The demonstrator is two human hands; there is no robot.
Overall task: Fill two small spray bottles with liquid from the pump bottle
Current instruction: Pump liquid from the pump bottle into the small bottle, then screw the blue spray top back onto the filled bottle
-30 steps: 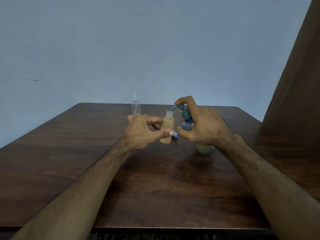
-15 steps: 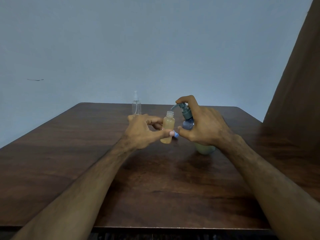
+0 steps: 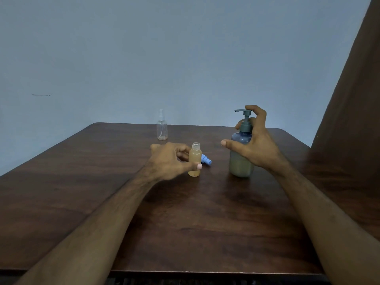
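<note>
A small open-necked bottle (image 3: 195, 159) full of amber liquid stands on the table, and my left hand (image 3: 168, 161) holds it between thumb and fingers. Its blue spray cap (image 3: 206, 160) lies on the table just behind it. To the right the blue-grey pump bottle (image 3: 240, 163) stands upright, partly filled with yellowish liquid. My right hand (image 3: 255, 145) has its fingers curled round the pump's neck and head, with the thumb sticking out to the left. A clear, empty spray bottle (image 3: 162, 128) with its cap on stands near the table's far edge.
All of it sits on a dark wooden table (image 3: 185, 223) against a plain blue-grey wall. A brown curtain (image 3: 349, 120) hangs along the right side, over the table's far right corner.
My right hand has carried the pump bottle to the right, away from the small bottle, and it now stands upright. The small amber bottle has come down a little in my left hand.
</note>
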